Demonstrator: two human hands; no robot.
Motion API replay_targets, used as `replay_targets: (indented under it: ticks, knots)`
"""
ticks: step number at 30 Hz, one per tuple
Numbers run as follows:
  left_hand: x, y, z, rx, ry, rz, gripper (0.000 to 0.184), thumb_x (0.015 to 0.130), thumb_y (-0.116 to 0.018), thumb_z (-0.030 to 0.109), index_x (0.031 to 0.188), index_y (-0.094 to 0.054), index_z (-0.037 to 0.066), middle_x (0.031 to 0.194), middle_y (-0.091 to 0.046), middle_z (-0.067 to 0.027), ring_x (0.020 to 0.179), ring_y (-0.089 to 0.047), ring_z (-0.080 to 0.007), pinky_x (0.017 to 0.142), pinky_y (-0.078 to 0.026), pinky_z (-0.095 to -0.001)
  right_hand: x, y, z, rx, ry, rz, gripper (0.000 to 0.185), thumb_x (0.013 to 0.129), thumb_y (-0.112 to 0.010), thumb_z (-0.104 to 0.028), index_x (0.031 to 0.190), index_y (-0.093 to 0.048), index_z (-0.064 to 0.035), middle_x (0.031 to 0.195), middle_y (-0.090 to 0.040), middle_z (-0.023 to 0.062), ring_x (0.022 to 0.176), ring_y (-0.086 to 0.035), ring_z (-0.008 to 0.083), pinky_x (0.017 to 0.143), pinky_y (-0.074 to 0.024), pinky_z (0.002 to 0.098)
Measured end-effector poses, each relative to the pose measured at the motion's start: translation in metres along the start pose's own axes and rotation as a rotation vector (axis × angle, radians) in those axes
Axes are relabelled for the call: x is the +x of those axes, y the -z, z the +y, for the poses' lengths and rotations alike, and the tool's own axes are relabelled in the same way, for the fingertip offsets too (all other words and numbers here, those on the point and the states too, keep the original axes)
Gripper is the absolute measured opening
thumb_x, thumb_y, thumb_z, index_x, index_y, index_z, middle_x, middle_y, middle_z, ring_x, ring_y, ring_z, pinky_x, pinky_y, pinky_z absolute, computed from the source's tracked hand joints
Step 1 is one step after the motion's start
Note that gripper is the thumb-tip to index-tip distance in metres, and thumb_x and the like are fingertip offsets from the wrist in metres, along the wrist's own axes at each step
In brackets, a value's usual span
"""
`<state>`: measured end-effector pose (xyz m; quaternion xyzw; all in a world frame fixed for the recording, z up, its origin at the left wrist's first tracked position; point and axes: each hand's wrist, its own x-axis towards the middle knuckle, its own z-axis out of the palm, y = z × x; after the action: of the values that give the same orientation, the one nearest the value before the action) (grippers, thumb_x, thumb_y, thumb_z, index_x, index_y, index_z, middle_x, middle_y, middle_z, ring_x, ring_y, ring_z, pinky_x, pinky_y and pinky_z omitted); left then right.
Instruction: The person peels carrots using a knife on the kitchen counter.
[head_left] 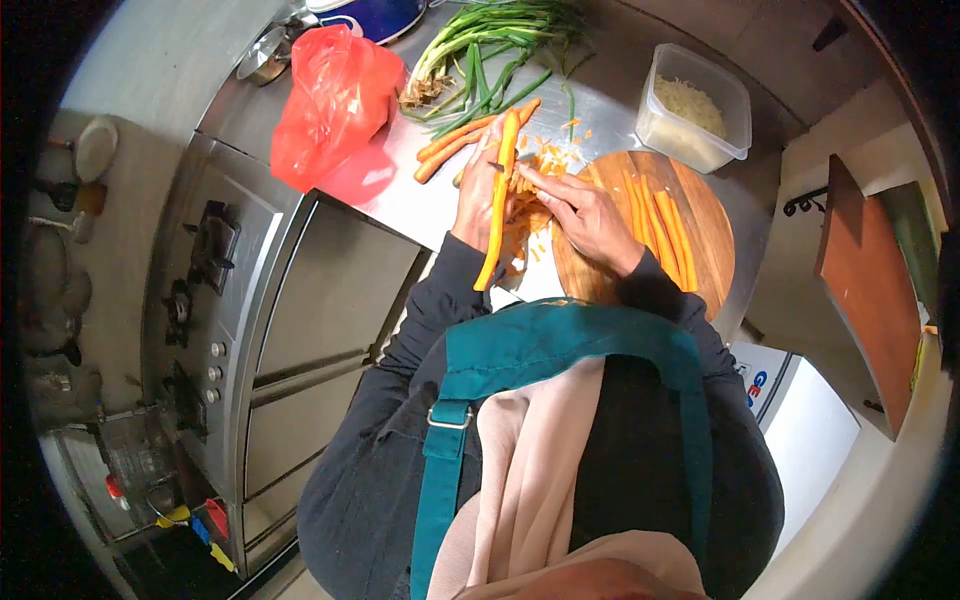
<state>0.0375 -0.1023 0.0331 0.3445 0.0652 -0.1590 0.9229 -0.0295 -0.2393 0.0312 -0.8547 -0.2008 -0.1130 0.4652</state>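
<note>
A long orange carrot [499, 205] runs upright through the view, with my left hand [474, 205] closed around it. My right hand [597, 222] is closed beside it, its fingers pointing at the carrot's upper half. In that hand is a small peeler [497, 167], mostly hidden by the fingers; only a dark end shows against the carrot. Orange peelings [525, 205] lie in a heap between and below the hands. Several peeled carrots [660, 228] rest on the round wooden board [712, 240] at right. Other carrots [450, 145] with duller skin lie beyond my left hand.
Spring onions [490, 50] lie at the back of the steel counter, near a red plastic bag [330, 110]. A clear tub [694, 108] with pale shreds stands behind the board. To the left is a stove [215, 260]; a small metal pot [265, 57] sits at back left.
</note>
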Motion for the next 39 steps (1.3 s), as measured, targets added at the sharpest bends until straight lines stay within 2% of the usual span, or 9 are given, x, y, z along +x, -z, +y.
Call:
replay_targets:
  ticks: [4,7,9,14,17,21,24,32,39]
  knots:
    - [-0.009,0.013,-0.001,0.145,0.059,-0.100,0.035,0.094,-0.041,0.024,0.125,-0.040,0.007,0.077,-0.049,0.0035,0.048,-0.044,-0.0028,0.041,-0.040,-0.0144,0.007,0.003,0.013,-0.121,-0.027,0.061,0.037,0.086,-0.050,-0.015,0.123,-0.050,-0.0204,0.073,-0.051,0.0140,0.068,-0.052,0.0299,0.063,-0.0436,0.0379]
    - [-0.015,0.007,0.001,0.050,0.072,-0.040,0.034,0.093,-0.043,0.026,0.122,-0.043,0.009,0.088,-0.051,0.0023,0.051,-0.041,-0.0056,0.041,-0.036,-0.0163,0.009,0.005,0.011,-0.216,-0.038,0.040,0.038,0.085,-0.050,-0.016,0.123,-0.050,-0.0228,0.074,-0.051,0.0136,0.069,-0.053,0.0295,0.062,-0.0441,0.0383]
    - [-0.021,-0.005,0.008,0.131,0.085,-0.033,0.036,0.095,-0.038,0.022,0.127,-0.039,0.007,0.074,-0.047,0.0046,0.043,-0.034,-0.0018,0.037,-0.032,-0.0130,0.010,0.005,0.008,-0.274,-0.036,0.043,0.038,0.085,-0.051,-0.016,0.123,-0.050,-0.0231,0.075,-0.051,0.0137,0.069,-0.054,0.0294,0.061,-0.0442,0.0382]
    - [-0.007,0.020,0.001,0.051,0.127,-0.118,0.035,0.095,-0.037,0.018,0.127,-0.037,0.007,0.076,-0.047,0.0023,0.047,-0.036,-0.0021,0.037,-0.032,-0.0132,0.015,0.002,0.025,-0.262,-0.070,0.060,0.039,0.087,-0.048,-0.018,0.125,-0.047,-0.0235,0.074,-0.051,0.0140,0.071,-0.054,0.0318,0.063,-0.0445,0.0395]
    - [-0.022,0.013,-0.002,0.169,0.205,-0.035,0.024,0.092,-0.043,0.028,0.095,-0.048,0.004,0.067,-0.047,-0.0007,0.042,-0.041,-0.0042,0.034,-0.034,-0.0140,0.022,0.010,0.057,-0.214,-0.063,0.121,0.040,0.087,-0.047,-0.020,0.127,-0.044,-0.0193,0.085,-0.056,0.0170,0.077,-0.055,0.0343,0.066,-0.0446,0.0403]
    - [-0.016,0.025,-0.007,-0.038,0.262,-0.116,0.023,0.090,-0.039,0.008,0.112,-0.042,0.000,0.075,-0.048,-0.0057,0.054,-0.045,-0.0078,0.039,-0.035,-0.0142,0.022,0.008,0.026,0.069,-0.137,-0.009,0.052,0.086,-0.051,-0.027,0.130,-0.035,-0.0043,0.094,-0.059,0.0238,0.084,-0.059,0.0360,0.072,-0.0449,0.0386]
    - [-0.024,0.015,-0.011,0.018,0.111,-0.076,0.022,0.090,-0.039,0.008,0.111,-0.042,0.000,0.077,-0.048,-0.0075,0.056,-0.046,-0.0088,0.041,-0.036,-0.0144,0.022,0.008,0.013,0.133,-0.167,-0.040,0.056,0.085,-0.052,-0.027,0.131,-0.032,-0.0034,0.084,-0.061,0.0226,0.079,-0.059,0.0362,0.071,-0.0453,0.0388]
    - [-0.013,0.035,-0.010,-0.011,0.170,-0.215,0.028,0.093,-0.042,0.022,0.107,-0.042,-0.001,0.085,-0.050,-0.0106,0.060,-0.047,-0.0114,0.045,-0.039,-0.0173,0.030,0.009,0.017,0.070,-0.134,0.026,0.045,0.085,-0.053,-0.025,0.122,-0.041,-0.0043,0.081,-0.061,0.0212,0.078,-0.061,0.0337,0.068,-0.0465,0.0366]
    - [-0.021,0.016,-0.009,0.098,0.163,-0.075,0.022,0.093,-0.039,0.020,0.101,-0.045,0.000,0.073,-0.048,-0.0063,0.053,-0.045,-0.0096,0.042,-0.039,-0.0179,0.030,0.011,0.012,0.166,-0.134,-0.002,0.039,0.084,-0.056,-0.021,0.116,-0.040,-0.0048,0.079,-0.059,0.0199,0.073,-0.061,0.0251,0.064,-0.0461,0.0338]
